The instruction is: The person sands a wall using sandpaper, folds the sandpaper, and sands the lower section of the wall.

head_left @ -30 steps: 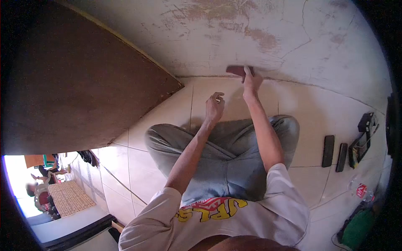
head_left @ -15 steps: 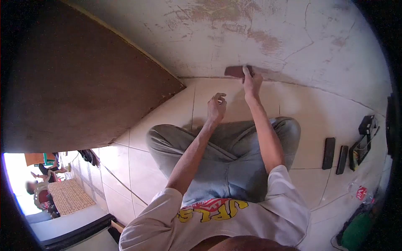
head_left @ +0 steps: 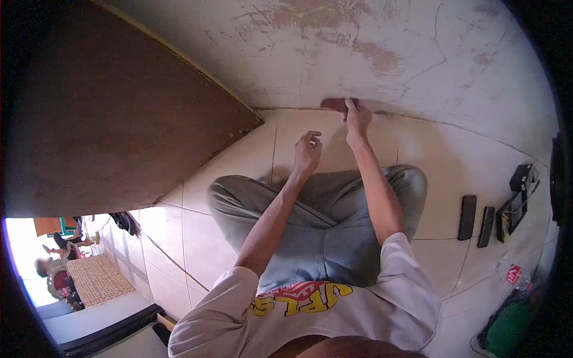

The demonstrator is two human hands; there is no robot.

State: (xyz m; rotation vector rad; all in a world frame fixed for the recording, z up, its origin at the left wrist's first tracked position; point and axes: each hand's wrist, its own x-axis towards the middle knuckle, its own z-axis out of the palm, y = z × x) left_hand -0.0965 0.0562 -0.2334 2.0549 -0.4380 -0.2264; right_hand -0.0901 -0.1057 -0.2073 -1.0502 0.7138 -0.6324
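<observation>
My right hand (head_left: 358, 118) grips a flat, dark reddish-brown block (head_left: 333, 105) by its right end. The block lies against the base of the scuffed white wall (head_left: 286, 65), close to where the wall meets the tiled floor (head_left: 233, 156). To the left of it, my left hand (head_left: 308, 149) hovers over the tiles with its fingers loosely curled and apart, holding nothing. Both forearms reach forward over my crossed legs in grey trousers.
A large dark brown panel (head_left: 119, 113) fills the left side. Two black slabs (head_left: 467, 218), a black device (head_left: 513, 215), a bottle with a red label (head_left: 513, 274) and a green item (head_left: 507, 328) lie at right. Another person (head_left: 54, 274) is at far left.
The block and my right hand have moved slightly down along the wall base. My left hand has hardly moved.
</observation>
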